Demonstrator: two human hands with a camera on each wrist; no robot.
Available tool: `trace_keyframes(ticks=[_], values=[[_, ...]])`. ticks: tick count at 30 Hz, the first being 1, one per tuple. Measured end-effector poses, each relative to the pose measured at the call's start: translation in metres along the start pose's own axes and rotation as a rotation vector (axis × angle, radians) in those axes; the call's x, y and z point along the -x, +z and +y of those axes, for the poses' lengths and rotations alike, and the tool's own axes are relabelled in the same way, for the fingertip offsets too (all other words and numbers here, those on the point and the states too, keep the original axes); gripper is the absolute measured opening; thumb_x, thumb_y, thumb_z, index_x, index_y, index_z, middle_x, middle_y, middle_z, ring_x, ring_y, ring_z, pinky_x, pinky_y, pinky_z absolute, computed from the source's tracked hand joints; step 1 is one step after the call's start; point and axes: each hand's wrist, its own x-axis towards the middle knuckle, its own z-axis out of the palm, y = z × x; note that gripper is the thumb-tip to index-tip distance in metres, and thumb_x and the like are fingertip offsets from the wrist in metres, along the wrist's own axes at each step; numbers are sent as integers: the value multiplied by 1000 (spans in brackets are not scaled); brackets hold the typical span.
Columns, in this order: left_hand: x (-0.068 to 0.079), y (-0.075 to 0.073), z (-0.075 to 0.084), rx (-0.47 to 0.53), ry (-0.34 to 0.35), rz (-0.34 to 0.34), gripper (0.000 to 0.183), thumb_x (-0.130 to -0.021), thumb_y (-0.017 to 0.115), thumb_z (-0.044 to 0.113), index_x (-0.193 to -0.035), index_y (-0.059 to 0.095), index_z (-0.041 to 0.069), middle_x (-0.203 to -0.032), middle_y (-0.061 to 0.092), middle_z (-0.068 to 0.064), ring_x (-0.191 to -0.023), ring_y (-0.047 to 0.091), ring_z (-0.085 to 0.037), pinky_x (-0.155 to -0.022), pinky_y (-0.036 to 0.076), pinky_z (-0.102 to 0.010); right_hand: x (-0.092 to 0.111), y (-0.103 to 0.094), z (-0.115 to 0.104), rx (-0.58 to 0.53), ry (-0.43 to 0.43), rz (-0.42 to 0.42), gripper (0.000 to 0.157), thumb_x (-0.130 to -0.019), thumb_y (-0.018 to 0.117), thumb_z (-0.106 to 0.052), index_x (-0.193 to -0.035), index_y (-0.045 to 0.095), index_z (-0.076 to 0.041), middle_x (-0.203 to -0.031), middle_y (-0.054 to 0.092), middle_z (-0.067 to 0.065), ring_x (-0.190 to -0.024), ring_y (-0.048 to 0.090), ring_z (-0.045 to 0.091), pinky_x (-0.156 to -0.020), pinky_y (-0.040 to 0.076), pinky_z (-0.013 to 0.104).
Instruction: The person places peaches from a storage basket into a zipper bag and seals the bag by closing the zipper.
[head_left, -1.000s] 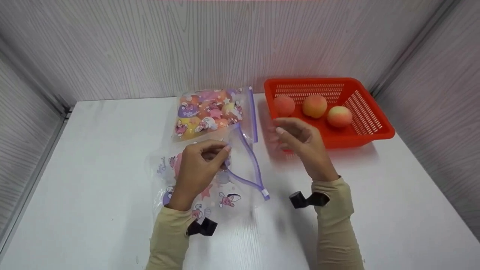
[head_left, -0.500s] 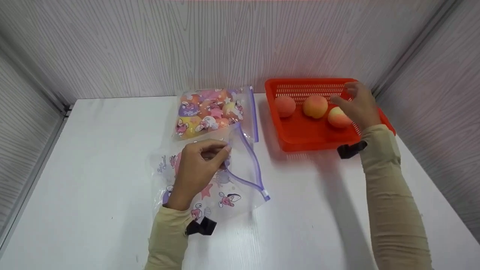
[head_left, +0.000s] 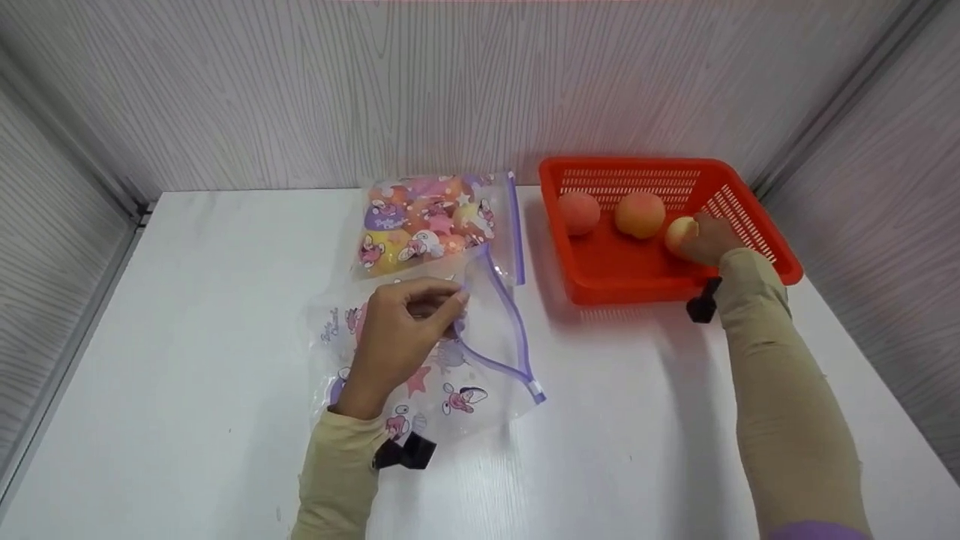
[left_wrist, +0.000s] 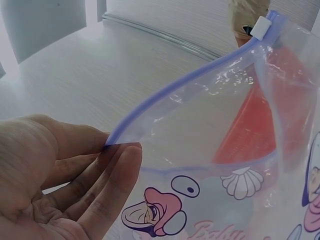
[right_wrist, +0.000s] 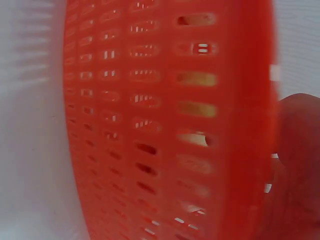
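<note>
Head view first: the left hand (head_left: 401, 337) is around 7 o'clock from center, thumb and fingertips pinching the purple zip edge (head_left: 462, 289) of a clear printed zip bag (head_left: 465, 397) lying on the white table (head_left: 195, 390). Bag mouth's gaping toward 3 o'clock. Just past it, about 11 o'clock, there's a filled zip bag (head_left: 420, 225) with roundish red and yellow stuff showing through the cartoon print. Red slotted basket (head_left: 622, 289) sits between 2 and 3 o'clock, and the right hand (head_left: 714, 240) is down inside it, up against the pale peach (head_left: 679, 232) from that one's 3 o'clock side — fingers mostly hidden, so can't tell if they've got a grip. Two more peaches (head_left: 640, 215) are in there, toward the basket's 9 and 10 o'clock.

Left wrist view: same pinch, way clearer — fingertips on the purple strip at about 8 o'clock, white slider (left_wrist: 261, 28) up between 1 and 2. Red shows through the film around 3.

Right wrist view: basket wall fills the middle, yellowish color peeking through some slots. The hand's dark and partly cut off between 3 and 4 o'clock, finger state unclear.
</note>
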Motion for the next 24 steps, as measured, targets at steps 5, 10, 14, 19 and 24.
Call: trace_keyframes(ticks=[5,10,14,19,24], values=[[-1,-1,2,8,1,0,14,-94,73,10,-104,77,2,-88,74,-4,-71,70,-18,-67,62,-28,-5,4,3,-40,52,45,65,-94,64,-23,-144,35,8,-137,39,32,-119,35,49,-105,37,66],[-1,0,0,22,1,-12,14,-95,72,10,-105,77,0,-88,74,-4,-70,70,-17,-66,62,-29,-11,11,5,-1,11,110,69,-91,72,-21,-137,34,15,-136,40,37,-117,42,50,-105,39,65],[-1,2,0,24,9,-19,14,-95,72,10,-105,77,1,-88,74,-4,-69,70,-17,-66,62,-29,-12,13,5,90,2,145,83,-85,76,-19,-140,27,20,-139,27,43,-120,36,56,-106,34,68],[0,1,-1,14,0,-13,15,-95,72,10,-106,77,1,-89,74,-4,-71,70,-17,-67,62,-29,-9,18,-4,103,23,110,75,-83,78,-20,-136,38,14,-124,45,34,-111,42,50,-103,39,66],[-1,-2,-2,5,1,-6,15,-95,73,10,-106,77,0,-90,74,-4,-72,71,-17,-68,62,-28,-5,21,-14,18,58,137,73,-82,81,-20,-135,39,8,-120,52,27,-107,48,45,-101,44,62]])
